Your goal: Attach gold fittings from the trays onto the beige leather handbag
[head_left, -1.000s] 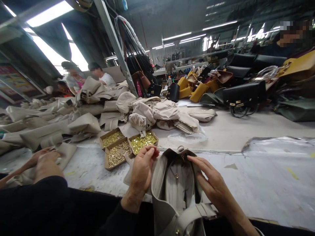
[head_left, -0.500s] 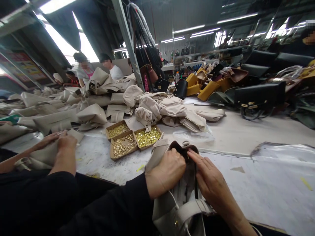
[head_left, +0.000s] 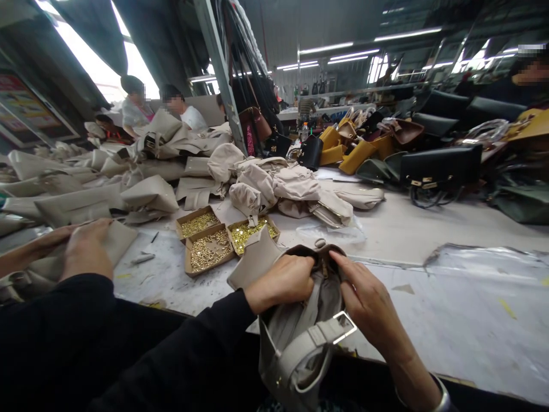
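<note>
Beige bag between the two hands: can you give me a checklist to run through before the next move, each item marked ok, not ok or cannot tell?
1. Bag mouth open: ok, the lining shows.
2. Right hand at the rim: ok, fingertips at the far edge.
3. Gold-coloured fitting visible inside the rim: ok.
4. Left hand holding a part: cannot tell, its fingertips are hidden in the mouth.
5. Right-hand parts box fully in view: not ok, a beige flap hides some of it.
6. Co-worker's hand apart from the bag: ok, it is on another beige piece.
</note>
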A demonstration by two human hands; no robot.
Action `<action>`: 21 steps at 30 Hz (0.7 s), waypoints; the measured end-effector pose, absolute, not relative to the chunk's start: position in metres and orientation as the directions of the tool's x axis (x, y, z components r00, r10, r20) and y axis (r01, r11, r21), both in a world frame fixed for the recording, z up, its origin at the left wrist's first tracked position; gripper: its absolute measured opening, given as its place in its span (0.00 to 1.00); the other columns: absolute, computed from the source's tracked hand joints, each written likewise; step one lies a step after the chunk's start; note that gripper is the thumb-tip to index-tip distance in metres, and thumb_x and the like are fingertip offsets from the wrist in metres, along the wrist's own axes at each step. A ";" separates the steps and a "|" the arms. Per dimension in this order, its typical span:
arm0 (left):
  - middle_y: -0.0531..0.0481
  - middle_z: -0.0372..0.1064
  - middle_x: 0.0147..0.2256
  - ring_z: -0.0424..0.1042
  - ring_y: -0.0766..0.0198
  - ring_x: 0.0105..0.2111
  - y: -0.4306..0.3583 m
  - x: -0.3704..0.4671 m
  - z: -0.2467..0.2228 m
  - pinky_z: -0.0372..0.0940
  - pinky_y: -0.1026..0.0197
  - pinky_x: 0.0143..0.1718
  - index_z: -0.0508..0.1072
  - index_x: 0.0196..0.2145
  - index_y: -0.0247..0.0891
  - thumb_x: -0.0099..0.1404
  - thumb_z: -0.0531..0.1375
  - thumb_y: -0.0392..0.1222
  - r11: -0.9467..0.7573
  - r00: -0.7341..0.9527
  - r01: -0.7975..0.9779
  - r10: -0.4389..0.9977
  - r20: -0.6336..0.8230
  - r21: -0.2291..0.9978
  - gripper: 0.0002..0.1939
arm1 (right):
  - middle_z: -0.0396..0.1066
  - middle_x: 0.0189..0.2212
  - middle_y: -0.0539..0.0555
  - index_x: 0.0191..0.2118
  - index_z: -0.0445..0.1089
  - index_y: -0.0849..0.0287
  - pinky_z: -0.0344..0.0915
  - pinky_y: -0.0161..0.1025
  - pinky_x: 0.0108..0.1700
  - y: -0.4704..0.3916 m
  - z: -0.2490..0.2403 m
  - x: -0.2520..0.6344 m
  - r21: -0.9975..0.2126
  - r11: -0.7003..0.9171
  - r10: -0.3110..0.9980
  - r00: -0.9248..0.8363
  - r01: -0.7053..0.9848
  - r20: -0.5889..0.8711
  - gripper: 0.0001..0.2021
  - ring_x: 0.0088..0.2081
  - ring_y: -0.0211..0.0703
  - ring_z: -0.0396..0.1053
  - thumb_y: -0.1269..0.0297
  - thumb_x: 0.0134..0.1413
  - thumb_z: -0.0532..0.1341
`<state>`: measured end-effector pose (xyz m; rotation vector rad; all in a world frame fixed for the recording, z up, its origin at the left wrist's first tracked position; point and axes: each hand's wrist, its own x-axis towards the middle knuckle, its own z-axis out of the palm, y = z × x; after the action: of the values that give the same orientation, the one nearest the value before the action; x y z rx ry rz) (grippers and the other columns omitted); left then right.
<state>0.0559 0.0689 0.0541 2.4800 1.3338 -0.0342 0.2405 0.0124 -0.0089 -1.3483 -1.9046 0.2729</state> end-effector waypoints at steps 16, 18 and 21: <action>0.50 0.77 0.36 0.75 0.62 0.37 0.013 0.012 0.048 0.67 0.63 0.38 0.79 0.47 0.39 0.60 0.53 0.26 -0.462 0.383 0.422 0.871 0.309 0.780 0.23 | 0.78 0.45 0.54 0.56 0.74 0.53 0.69 0.43 0.48 0.016 -0.008 0.235 -0.800 0.376 0.914 -0.047 0.468 0.402 0.15 0.46 0.46 0.73 0.67 0.70 0.54; 0.51 0.75 0.35 0.74 0.63 0.35 0.014 0.011 0.048 0.66 0.63 0.36 0.79 0.46 0.40 0.59 0.53 0.26 -0.481 0.421 0.407 0.853 0.308 0.776 0.23 | 0.79 0.43 0.54 0.53 0.76 0.53 0.68 0.42 0.45 0.017 -0.005 0.236 -0.825 0.371 0.921 -0.055 0.427 0.385 0.14 0.43 0.46 0.72 0.65 0.70 0.56; 0.52 0.75 0.34 0.74 0.64 0.34 0.018 0.010 0.048 0.65 0.64 0.35 0.79 0.46 0.41 0.59 0.52 0.25 -0.489 0.441 0.379 0.842 0.312 0.785 0.23 | 0.80 0.41 0.53 0.51 0.78 0.51 0.67 0.42 0.43 0.019 0.001 0.238 -0.848 0.383 0.923 -0.120 0.366 0.365 0.12 0.41 0.46 0.70 0.64 0.69 0.58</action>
<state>0.0103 0.0176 0.0485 2.0606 1.0210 0.9406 0.2379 0.0189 0.0010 -1.1502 -1.6839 0.7286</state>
